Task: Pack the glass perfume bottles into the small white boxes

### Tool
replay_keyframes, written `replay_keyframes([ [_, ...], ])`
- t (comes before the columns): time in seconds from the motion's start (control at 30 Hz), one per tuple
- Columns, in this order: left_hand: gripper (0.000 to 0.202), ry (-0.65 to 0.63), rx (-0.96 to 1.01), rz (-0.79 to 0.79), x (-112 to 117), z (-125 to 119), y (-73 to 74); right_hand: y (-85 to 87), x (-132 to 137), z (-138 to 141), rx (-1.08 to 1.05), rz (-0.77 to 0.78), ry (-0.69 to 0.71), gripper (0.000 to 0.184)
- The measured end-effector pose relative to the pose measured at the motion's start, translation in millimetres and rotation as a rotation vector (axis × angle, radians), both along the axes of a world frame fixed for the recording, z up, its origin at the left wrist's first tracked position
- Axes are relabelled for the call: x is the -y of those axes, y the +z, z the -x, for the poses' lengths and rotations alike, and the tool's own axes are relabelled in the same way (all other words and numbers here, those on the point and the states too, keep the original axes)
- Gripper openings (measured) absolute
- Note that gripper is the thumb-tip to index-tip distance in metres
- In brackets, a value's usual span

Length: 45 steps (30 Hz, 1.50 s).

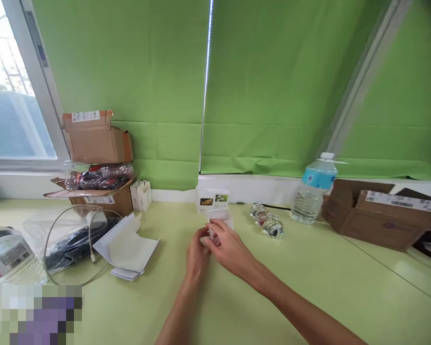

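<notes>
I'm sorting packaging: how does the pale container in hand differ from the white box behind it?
The pale container is in the left hand and right hand; the white box stands behind, touched by neither. The pale container looks translucent; the white box, opaque with two printed pictures. Both look whitish.

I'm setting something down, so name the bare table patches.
Bare tabletop: between the folded papers and left hand, and between the right forearm and far-right cardboard box. Crowded: the left end, with bottle, bagged bundle and stacked boxes.
</notes>
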State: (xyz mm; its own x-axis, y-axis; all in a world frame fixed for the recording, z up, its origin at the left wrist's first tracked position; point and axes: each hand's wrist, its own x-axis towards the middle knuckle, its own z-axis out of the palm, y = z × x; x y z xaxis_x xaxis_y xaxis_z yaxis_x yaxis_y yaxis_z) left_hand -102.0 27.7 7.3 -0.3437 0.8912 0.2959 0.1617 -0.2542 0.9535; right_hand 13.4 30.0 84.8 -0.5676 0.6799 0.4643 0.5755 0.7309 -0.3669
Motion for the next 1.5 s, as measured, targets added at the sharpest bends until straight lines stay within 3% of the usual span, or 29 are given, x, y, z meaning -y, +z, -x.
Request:
replay_keyframes([
  [0.1, 0.04, -0.092, 0.004, 0.006, -2, 2, -1.6, 6.5, 6, -24, -0.069, 0.027, 0.036, 0.028],
  [0.2, 0.041, -0.123, -0.024, 0.038, -4, 2, -3.8, 1.5, 2, -52, -0.11, 0.061, 0.001, 0.026],
  [0.3, 0.039, -0.157, -0.101, 0.035, -3, 0, -5.2, -18.0, -10, -78, -0.127, 0.114, -0.097, 0.035],
  [0.37, 0.037, -0.187, -0.141, 0.026, -2, -2, -5.6, -35.6, -17, -90, -0.107, 0.234, -0.112, 0.043],
  [0.5, 0.037, -0.23, -0.194, 0.033, -1, -6, -5.9, -66.8, -20, -91, -0.075, 0.526, 0.052, 0.048],
  [0.63, 0.047, -0.198, -0.221, 0.053, 3, -10, -1.5, -80.1, -10, -80, -0.035, 0.463, 0.104, 0.041],
  [0.83, 0.049, 0.092, -0.241, 0.018, 15, -9, 25.0, -77.7, -7, -82, 0.018, 0.355, 0.152, 0.043],
  [1.07, 0.034, 0.293, -0.469, -0.016, 41, 24, 58.1, -84.8, -13, -81, 0.088, 0.286, 0.16, 0.047],
  [1.2, 0.023, 0.471, -0.6, -0.048, 76, 59, 63.0, -91.1, -16, -81, 0.127, 0.259, 0.152, 0.049],
  [1.33, 0.025, 0.808, -0.657, -0.043, 109, 107, 65.4, -98.2, -21, -80, 0.144, 0.254, 0.151, 0.049],
  [1.4, 0.029, 0.96, -0.672, -0.02, 117, 130, 64.9, -101.1, -22, -79, 0.139, 0.26, 0.145, 0.049],
  [1.5, 0.03, 1.043, -0.727, 0.047, 121, 154, 57.5, -102.9, -23, -78, 0.131, 0.292, 0.138, 0.048],
])
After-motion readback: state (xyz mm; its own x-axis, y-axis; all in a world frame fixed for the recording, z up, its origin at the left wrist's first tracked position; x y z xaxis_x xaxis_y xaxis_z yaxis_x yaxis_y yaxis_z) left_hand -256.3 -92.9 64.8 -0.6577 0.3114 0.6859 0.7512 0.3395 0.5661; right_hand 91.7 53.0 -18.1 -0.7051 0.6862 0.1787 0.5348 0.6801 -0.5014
